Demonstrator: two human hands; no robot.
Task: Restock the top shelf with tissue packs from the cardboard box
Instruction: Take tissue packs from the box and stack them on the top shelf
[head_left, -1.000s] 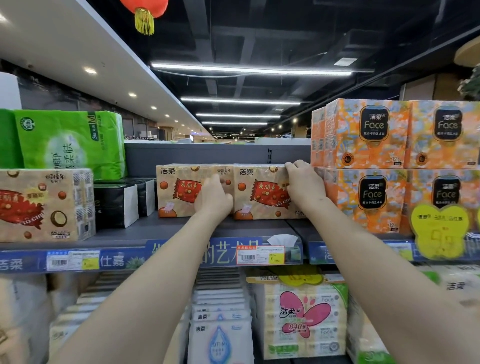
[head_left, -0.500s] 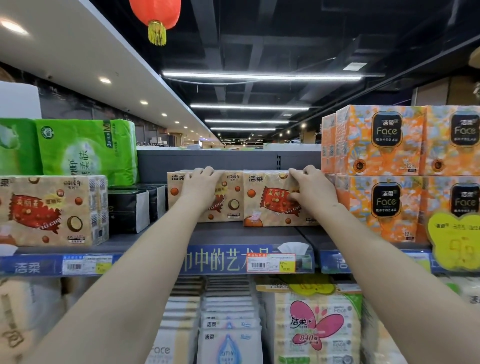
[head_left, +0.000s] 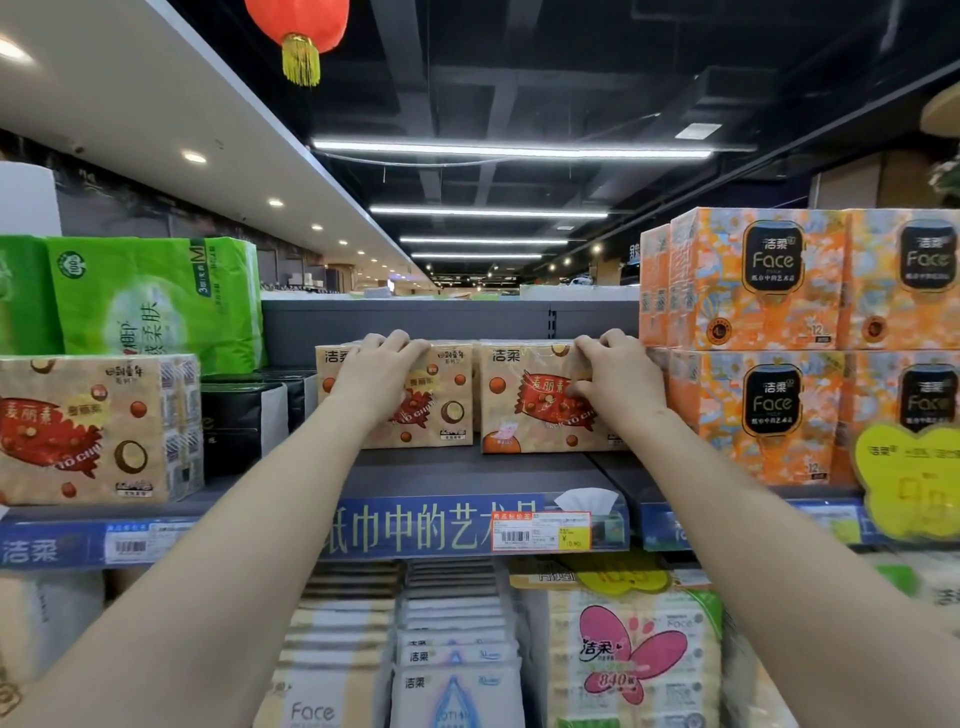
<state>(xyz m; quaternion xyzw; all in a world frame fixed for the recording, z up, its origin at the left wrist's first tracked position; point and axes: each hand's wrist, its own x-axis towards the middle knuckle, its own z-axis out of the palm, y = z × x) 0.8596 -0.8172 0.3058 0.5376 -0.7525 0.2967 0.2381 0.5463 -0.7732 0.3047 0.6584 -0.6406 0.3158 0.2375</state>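
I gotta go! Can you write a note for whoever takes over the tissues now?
Left hand: fingers hooked over the top edge of the left tissue pack.
Right hand: grips the right tissue pack, thumb on its front.
Done: both packs stand side by side on the top shelf, beside the orange Face packs.
Left: shelf bare in front of them; cardboard box not in view.

Dark ceiling (head_left: 519, 78), long strip lights (head_left: 511, 150), red lantern (head_left: 298, 26), white soffit (head_left: 156, 104) with downlights
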